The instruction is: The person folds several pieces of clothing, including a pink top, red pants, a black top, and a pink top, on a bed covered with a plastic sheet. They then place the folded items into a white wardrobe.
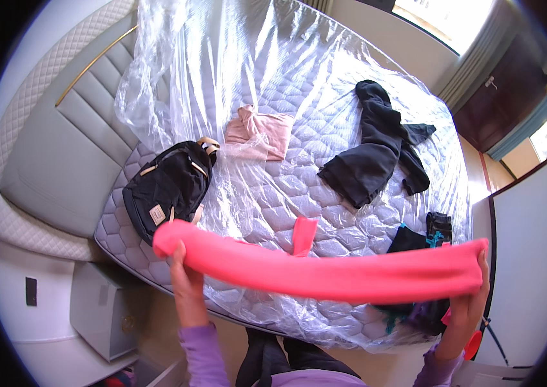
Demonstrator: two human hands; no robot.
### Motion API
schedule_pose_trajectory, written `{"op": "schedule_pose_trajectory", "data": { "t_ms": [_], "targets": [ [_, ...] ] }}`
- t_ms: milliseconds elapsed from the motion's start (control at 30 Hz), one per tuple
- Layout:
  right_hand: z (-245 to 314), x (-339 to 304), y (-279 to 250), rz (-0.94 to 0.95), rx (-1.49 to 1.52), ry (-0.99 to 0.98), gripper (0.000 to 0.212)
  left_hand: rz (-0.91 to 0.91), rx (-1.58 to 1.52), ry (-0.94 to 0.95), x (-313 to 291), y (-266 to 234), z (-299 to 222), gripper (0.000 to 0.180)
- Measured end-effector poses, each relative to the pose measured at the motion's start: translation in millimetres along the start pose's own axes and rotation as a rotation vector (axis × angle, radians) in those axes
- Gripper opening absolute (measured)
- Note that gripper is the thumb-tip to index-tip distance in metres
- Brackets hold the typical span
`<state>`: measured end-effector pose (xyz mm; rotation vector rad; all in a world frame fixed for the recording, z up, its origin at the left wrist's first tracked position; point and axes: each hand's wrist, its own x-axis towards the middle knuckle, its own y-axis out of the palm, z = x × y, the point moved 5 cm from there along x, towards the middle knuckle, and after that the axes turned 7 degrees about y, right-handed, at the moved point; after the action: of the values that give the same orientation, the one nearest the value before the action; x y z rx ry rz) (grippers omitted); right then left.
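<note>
A bright coral-pink garment point(325, 274) is stretched between my hands as a long folded strip, held above the near side of the bed. A short flap of it, perhaps a sleeve, sticks up at the middle. My left hand point(187, 284) is closed on its left end, close to a black backpack point(173, 184) with tan trim. My right hand point(470, 300) grips the right end; the cloth hides part of its fingers. Beneath that end lie dark clothes point(409, 238) with teal bits, partly covered by the pink cloth.
The grey quilted mattress point(115, 222) lies under crinkled clear plastic point(299, 64). On it are a folded dusty-pink garment point(273, 132) and a spread black hooded top point(376, 155). A padded grey headboard point(73, 155) stands left, with a grey bedside cabinet point(102, 309) near it.
</note>
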<state>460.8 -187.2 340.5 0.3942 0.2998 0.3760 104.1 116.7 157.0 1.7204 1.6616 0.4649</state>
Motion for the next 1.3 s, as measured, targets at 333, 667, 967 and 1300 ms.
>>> {"op": "schedule_pose_trajectory", "data": {
  "t_ms": [333,667,967,1300],
  "targets": [
    [36.4,119.5,19.0,0.122,0.046,0.13,0.024,0.523,0.367,0.167,128.0,211.5,-64.4,0.035],
    [95.2,119.6,51.2,0.21,0.026,-0.09,0.041,0.722,0.221,0.581,91.5,307.3,-170.6,0.035],
    [-123.9,82.9,-77.8,0.112,-0.237,0.191,0.026,0.089,0.368,0.14,27.0,-3.0,-5.8,0.051],
    [-344.1,-5.2,-331.5,-0.134,-1.533,0.546,0.03,-0.523,0.542,-0.584,-129.4,-320.2,130.5,0.034]
  ]
}}
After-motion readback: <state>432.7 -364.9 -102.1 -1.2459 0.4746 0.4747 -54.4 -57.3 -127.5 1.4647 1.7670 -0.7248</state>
